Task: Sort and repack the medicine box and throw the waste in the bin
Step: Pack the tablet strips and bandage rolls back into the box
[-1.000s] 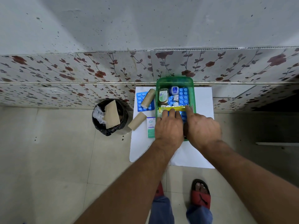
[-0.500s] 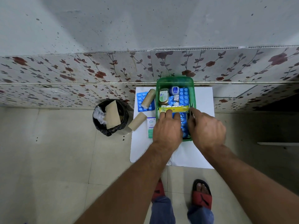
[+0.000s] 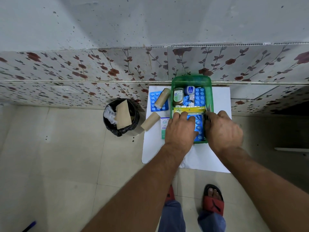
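The green medicine box (image 3: 192,80) stands on a white board (image 3: 220,101) against the wall. It holds a brown bottle (image 3: 178,97), a small white jar (image 3: 190,89), blue blister packs (image 3: 199,97) and a yellow packet (image 3: 189,109) lying across its middle. My left hand (image 3: 179,129) reaches into the box, fingertips on the near edge of the yellow packet. My right hand (image 3: 223,129) is curled at the box's right wall around a thin dark tool (image 3: 206,117) with a silver tip. The black-lined bin (image 3: 133,118) stands to the left on the floor.
Left of the box lie a blue blister pack (image 3: 154,102) under a cardboard roll (image 3: 162,98), a second roll (image 3: 150,121) and a white-green carton (image 3: 164,126). The bin holds brown card and clear plastic. My sandalled feet (image 3: 213,200) are just before the board.
My right hand has slid right, off the yellow packet's end to the box's right wall, uncovering a blue blister pack between the hands. The left hand has hardly moved.
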